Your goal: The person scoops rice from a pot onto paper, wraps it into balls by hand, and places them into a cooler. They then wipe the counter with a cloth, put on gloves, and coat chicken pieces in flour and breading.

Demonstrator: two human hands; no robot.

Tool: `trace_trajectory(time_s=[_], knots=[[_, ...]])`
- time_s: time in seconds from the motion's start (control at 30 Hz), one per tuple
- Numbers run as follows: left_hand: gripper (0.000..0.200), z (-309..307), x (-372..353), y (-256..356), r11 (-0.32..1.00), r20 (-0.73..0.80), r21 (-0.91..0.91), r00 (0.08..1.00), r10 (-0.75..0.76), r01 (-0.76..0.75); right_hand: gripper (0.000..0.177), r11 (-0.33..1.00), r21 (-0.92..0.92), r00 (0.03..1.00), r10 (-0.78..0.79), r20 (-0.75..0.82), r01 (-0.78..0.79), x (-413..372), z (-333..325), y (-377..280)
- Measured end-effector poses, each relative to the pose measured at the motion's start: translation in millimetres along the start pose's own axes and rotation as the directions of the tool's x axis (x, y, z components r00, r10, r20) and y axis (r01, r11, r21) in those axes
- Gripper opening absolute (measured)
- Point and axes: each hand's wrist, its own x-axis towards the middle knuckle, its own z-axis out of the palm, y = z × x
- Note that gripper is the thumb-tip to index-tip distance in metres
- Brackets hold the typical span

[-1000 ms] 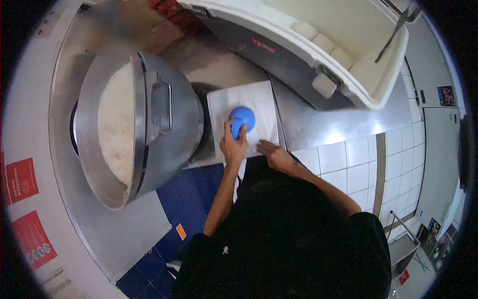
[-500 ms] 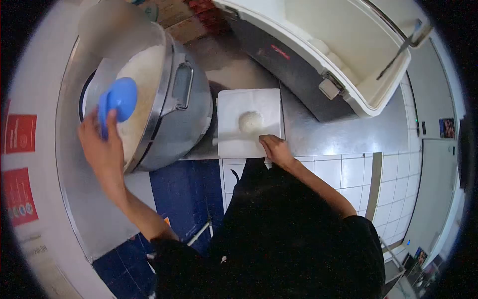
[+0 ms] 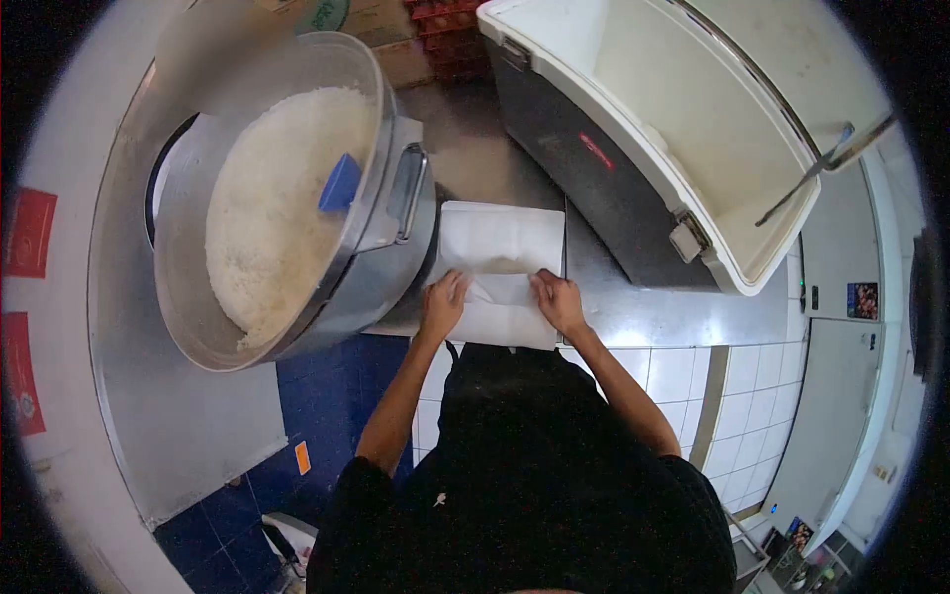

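Steel counter (image 3: 643,317) | left hand (image 3: 442,305) 8 o'clock, right hand (image 3: 559,300) 4 o'clock, both pinching paper (image 3: 500,297) | likely light, limp; best held by edges

Through the head camera I see my left hand (image 3: 445,303) and right hand (image 3: 560,301) pinching a raised edge of the white paper (image 3: 502,233), one at each side, over the steel counter (image 3: 633,315). To the left I have the large metal pot (image 3: 391,252) of white rice (image 3: 267,198), with the blue scoop (image 3: 340,183) resting in it near the rim; beyond the paper to the right, the grey-and-white box (image 3: 584,168) stands open.
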Motion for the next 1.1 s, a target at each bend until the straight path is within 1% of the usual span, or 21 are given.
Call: trace_trajectory(time_s=[0.07, 0.13, 0.17, 0.2, 0.27, 0.33, 0.4, 0.47, 0.5, 0.63, 0.67, 0.7, 0.73, 0.77, 0.8, 0.83, 0.87, 0.93, 0.97, 1.07, 1.1], knots=[[0.015, 9, 9, -7, 0.995, -0.051, 0.095, 0.999, 0.011, -0.006, 0.018, 0.929, -0.366, 0.993, 0.082, 0.082, -0.047, 22, 15, 8], [0.016, 20, 13, -22, 0.953, 0.063, 0.289, 0.996, 0.07, -0.085, 0.018, 0.928, -0.369, 0.999, -0.043, 0.02, 0.047, 21, 27, 15], [0.018, 21, 17, -16, 0.952, 0.125, 0.301, 0.988, -0.09, 0.048, 0.019, 0.926, -0.376, 0.999, -0.046, -0.016, 0.036, 25, 26, 9], [0.018, 21, 14, -12, 0.954, 0.132, 0.293, 0.986, -0.097, 0.055, 0.019, 0.925, -0.379, 0.999, -0.033, -0.04, 0.016, 19, 26, 3], [0.022, 18, 18, -3, 0.967, 0.013, 0.222, 0.992, 0.122, -0.122, 0.016, 0.937, -0.341, 0.997, 0.072, -0.018, -0.074, 21, 20, -10], [0.025, 10, 17, 17, 0.924, 0.03, 0.287, 0.967, 0.254, -0.252, 0.017, 0.926, -0.372, 0.965, -0.042, -0.26, -0.06, 21, 7, -32], [0.029, 10, 3, 25, 0.862, 0.063, 0.348, 0.926, 0.372, -0.37, 0.018, 0.952, -0.293, 0.958, -0.002, -0.286, -0.085, 21, 5, -45], [0.031, 11, -4, 33, 0.868, 0.133, 0.198, 0.89, 0.437, -0.456, 0.024, 0.958, -0.137, 0.95, -0.273, -0.15, 0.253, 25, 6, -47], [0.02, 7, -6, 36, 0.82, 0.164, 0.185, 0.84, 0.518, -0.542, 0.024, 0.959, -0.14, 0.95, -0.268, -0.157, 0.248, 21, 5, -50], [0.012, 4, -35, 55, 0.914, 0.054, -0.044, 0.913, 0.404, -0.402, 0.02, 0.971, -0.071, 0.973, -0.23, -0.004, 0.229, -27, 2, -62], [0.012, 7, -31, 49, 0.914, 0.046, -0.04, 0.913, 0.405, -0.404, 0.015, 0.987, 0.033, 0.985, 0.155, 0.07, -0.158, -41, 2, -62], [0.011, 14, -27, 37, 0.935, 0.008, -0.083, 0.938, 0.346, -0.344, 0.019, 0.843, 0.099, 0.843, 0.507, 0.177, -0.528, -47, 3, -60], [0.01, 20, -27, 24, 0.951, -0.015, -0.13, 0.959, 0.282, -0.282, 0.019, 0.84, 0.101, 0.84, 0.512, 0.179, -0.533, -45, 9, -54], [0.01, 25, -22, 13, 0.978, -0.085, -0.15, 0.987, 0.134, -0.145, 0.025, 0.507, 0.479, 0.682, 0.653, 0.328, -0.716, -40, 19, -43], [0.011, 32, -11, 1, 0.983, -0.154, -0.182, 0.988, -0.021, -0.007, 0.031, 0.02, 0.693, 0.525, 0.668, 0.527, -0.721, -35, 23, -34], [0.011, 36, 1, -24, 0.978, -0.207, -0.185, 0.968, -0.139, 0.101, 0.034, -0.073, 0.787, 0.523, 0.709, 0.473, -0.612, -25, 25, -30], [0.011, 33, 6, -18, 0.978, -0.206, -0.185, 0.969, -0.135, 0.097, 0.034, -0.072, 0.79, 0.525, 0.71, 0.469, -0.609, -25, 32, -23], [0.011, 20, 18, 5, 0.997, -0.375, -0.074, 0.927, -0.003, -0.027, 0.025, 0.249, 0.734, 0.634, 0.71, 0.305, -0.632, -18, 49, -6], [0.016, 20, 16, 13, 0.985, -0.282, -0.167, 0.959, -0.017, -0.031, 0.025, 0.255, 0.734, 0.64, 0.705, 0.304, -0.629, -13, 52, -5], [0.023, 26, 5, 52, 0.99, -0.231, -0.065, 0.967, 0.109, -0.127, 0.033, 0.767, 0.567, 0.857, 0.479, -0.191, -0.302, 0, 56, -2], [0.04, 36, 1, 46, 0.988, -0.188, 0.05, 0.971, 0.15, -0.143, 0.047, 0.82, 0.409, 0.778, 0.54, -0.322, -0.4, 7, 77, 44]])
